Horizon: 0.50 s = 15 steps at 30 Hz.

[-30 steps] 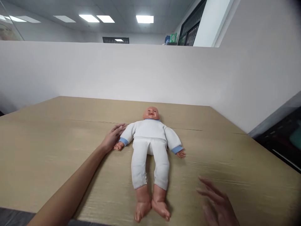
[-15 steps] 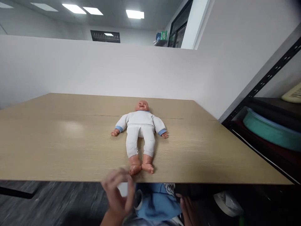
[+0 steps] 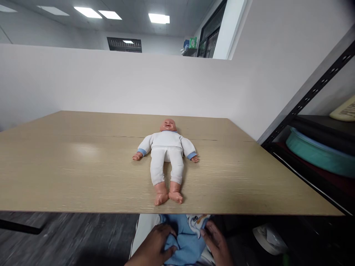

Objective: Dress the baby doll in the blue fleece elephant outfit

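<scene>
Below the table's front edge, a light blue cloth garment [image 3: 183, 240] with a white printed patch lies bunched on the lap. My left hand [image 3: 156, 245] has its fingers curled over the garment's left side, thumb on the cloth. At the right side, my right hand [image 3: 217, 242] grips the edge near the printed patch. A baby doll [image 3: 167, 147] lies face up on the table, feet towards me. It wears a white top and trousers with blue cuffs, and its feet are bare. Neither hand touches the doll.
The wooden table [image 3: 83, 173] spans the view and meets a white partition [image 3: 124, 81] at the back. To the right stands a black shelf rack with a teal basin [image 3: 316, 153] and a cream bottle [image 3: 344, 110]. A white round container [image 3: 269, 240] sits under the table.
My left hand has come down from near the doll's foot at the table edge onto the blue garment. My right hand has moved up along the garment's right side.
</scene>
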Tool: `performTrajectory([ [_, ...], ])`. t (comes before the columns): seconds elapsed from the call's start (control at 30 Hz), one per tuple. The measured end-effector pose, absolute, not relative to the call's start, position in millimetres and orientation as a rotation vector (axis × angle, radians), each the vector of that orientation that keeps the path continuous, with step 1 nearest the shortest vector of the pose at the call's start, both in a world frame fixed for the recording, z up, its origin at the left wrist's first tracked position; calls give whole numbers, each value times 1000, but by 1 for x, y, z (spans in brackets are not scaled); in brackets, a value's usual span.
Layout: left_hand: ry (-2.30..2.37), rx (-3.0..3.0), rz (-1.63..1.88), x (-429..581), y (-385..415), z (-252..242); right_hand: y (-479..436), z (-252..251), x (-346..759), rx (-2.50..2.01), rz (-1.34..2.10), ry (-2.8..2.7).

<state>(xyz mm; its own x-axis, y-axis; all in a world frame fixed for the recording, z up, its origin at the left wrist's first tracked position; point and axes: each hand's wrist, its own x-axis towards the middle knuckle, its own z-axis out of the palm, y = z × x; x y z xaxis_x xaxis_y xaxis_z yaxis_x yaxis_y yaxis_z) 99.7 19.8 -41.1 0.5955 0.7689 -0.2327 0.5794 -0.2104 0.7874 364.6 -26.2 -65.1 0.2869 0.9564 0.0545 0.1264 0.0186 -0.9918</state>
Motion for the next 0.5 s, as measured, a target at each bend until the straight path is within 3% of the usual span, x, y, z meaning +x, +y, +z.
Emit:
performTrajectory([
  [0.2,691,1887,371,67,23,49,-28,15,340,-1088,1163,-1305],
  [0.4,688,1756,803,56,38,132,7,123,318,-726,1119,-1524],
  [0.5,494,1754,810,67,65,165,35,177,304,-515,1107,-1493],
])
